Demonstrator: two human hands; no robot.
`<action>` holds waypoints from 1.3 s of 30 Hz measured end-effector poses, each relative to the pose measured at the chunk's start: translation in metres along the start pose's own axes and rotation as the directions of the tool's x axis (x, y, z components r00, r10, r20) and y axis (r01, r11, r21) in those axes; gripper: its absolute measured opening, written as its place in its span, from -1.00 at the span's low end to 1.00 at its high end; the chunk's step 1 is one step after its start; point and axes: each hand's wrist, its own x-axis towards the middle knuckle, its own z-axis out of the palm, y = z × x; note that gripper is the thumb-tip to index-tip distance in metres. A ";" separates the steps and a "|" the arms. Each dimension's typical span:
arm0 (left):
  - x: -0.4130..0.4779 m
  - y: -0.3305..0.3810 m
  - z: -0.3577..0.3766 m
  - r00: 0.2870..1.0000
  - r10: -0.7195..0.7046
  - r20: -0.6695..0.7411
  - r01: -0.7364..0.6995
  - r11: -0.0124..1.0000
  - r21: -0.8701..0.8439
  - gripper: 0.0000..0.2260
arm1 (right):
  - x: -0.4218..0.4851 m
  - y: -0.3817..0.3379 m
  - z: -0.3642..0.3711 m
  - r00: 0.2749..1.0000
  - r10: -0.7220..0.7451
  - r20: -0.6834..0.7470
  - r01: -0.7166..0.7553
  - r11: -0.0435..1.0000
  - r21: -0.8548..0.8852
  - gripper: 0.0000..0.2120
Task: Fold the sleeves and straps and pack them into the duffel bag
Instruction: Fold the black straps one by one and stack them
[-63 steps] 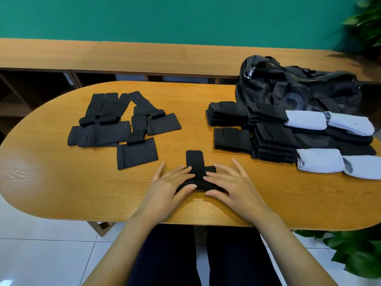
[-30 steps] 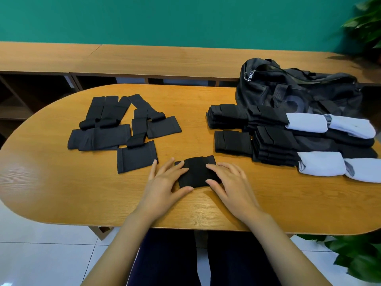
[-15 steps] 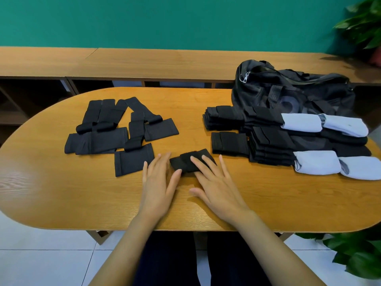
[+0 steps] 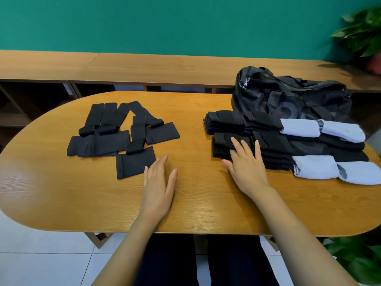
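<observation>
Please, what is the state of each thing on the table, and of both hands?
Loose straps: unfolded, flat on the table.
Black stacks: folded, piled.
White sleeves: folded, beside the black stacks.
Duffel bag: slumped; open or zipped, cannot tell.
Left hand: open, palm down.
Right hand: open, fingers on near stack.

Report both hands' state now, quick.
Left hand: open, flat over the table, holding nothing.
Right hand: open, resting on the black stack.
</observation>
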 end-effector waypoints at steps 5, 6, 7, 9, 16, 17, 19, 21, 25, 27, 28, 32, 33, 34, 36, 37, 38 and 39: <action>0.000 0.001 -0.001 1.000 0.000 0.008 0.000 1.000 0.003 -0.33 | 0.000 0.003 -0.006 1.000 0.002 -0.025 0.001 0.991 0.135 -0.50; 0.000 0.001 -0.001 1.000 -0.001 0.009 0.001 1.000 0.007 -0.33 | 0.000 0.002 -0.007 0.999 0.001 -0.051 0.007 0.985 0.170 -0.55; 0.000 0.001 -0.001 1.000 -0.001 0.010 0.000 1.000 0.010 -0.33 | 0.000 0.002 -0.007 0.997 -0.002 -0.074 0.017 0.980 0.197 -0.59; 0.000 0.002 -0.001 1.000 0.007 0.010 -0.008 1.000 0.014 -0.35 | -0.001 0.000 -0.005 0.995 -0.009 -0.101 0.031 0.974 0.225 -0.64; 0.003 -0.001 -0.002 0.997 -0.019 -0.072 0.025 0.996 0.088 -0.57 | -0.011 -0.011 -0.003 0.989 -0.039 -0.143 0.074 0.966 0.246 -0.62; 0.003 -0.002 -0.002 0.996 -0.026 -0.085 0.036 0.993 0.109 -0.59 | -0.014 -0.015 -0.003 0.986 -0.066 -0.151 0.102 0.964 0.245 -0.61; 0.005 -0.002 -0.001 0.993 -0.045 -0.109 0.066 0.979 0.192 -0.59 | -0.019 -0.026 -0.002 0.978 -0.136 -0.158 0.171 0.958 0.231 -0.61; 0.006 -0.002 0.000 0.988 -0.099 -0.118 0.131 0.943 0.307 -0.55 | -0.024 -0.038 0.001 0.969 -0.199 -0.147 0.227 0.951 0.208 -0.59; 0.003 -0.001 0.002 0.977 -0.198 -0.080 0.213 0.877 0.432 -0.44 | -0.029 -0.056 0.006 0.961 -0.260 -0.097 0.276 0.936 0.220 -0.57; -0.002 0.004 0.003 0.984 -0.169 -0.063 0.180 0.887 0.426 -0.44 | -0.030 -0.060 0.008 0.960 -0.271 -0.076 0.281 0.928 0.243 -0.57; -0.006 0.008 0.005 0.988 -0.146 -0.054 0.156 0.896 0.416 -0.45 | -0.030 -0.060 0.009 0.960 -0.272 -0.070 0.281 0.925 0.255 -0.57; -0.023 0.026 0.012 0.999 -0.053 -0.003 0.051 0.933 0.357 -0.45 | -0.033 -0.057 0.011 0.968 -0.248 -0.033 0.246 0.918 0.313 -0.51; -0.026 0.030 0.015 0.999 -0.028 0.015 0.022 0.938 0.345 -0.43 | -0.034 -0.055 0.012 0.969 -0.244 -0.020 0.237 0.916 0.324 -0.50; -0.029 0.034 0.017 0.999 -0.002 0.033 -0.009 0.942 0.334 -0.39 | -0.035 -0.052 0.014 0.969 -0.246 -0.009 0.235 0.915 0.329 -0.49; -0.033 0.041 0.021 0.996 0.043 0.076 -0.064 0.949 0.310 -0.34 | -0.038 -0.045 0.017 0.964 -0.265 0.017 0.244 0.909 0.339 -0.49; -0.034 0.044 0.023 0.993 0.060 0.102 -0.088 0.950 0.298 -0.33 | -0.039 -0.042 0.018 0.961 -0.276 0.029 0.250 0.904 0.348 -0.50; -0.036 0.047 0.024 0.989 0.075 0.128 -0.109 0.951 0.288 -0.33 | -0.041 -0.038 0.019 0.958 -0.285 0.042 0.252 0.901 0.354 -0.51; -0.037 0.050 0.025 0.984 0.090 0.151 -0.130 0.952 0.277 -0.34 | -0.042 -0.035 0.019 0.957 -0.286 0.051 0.250 0.900 0.358 -0.52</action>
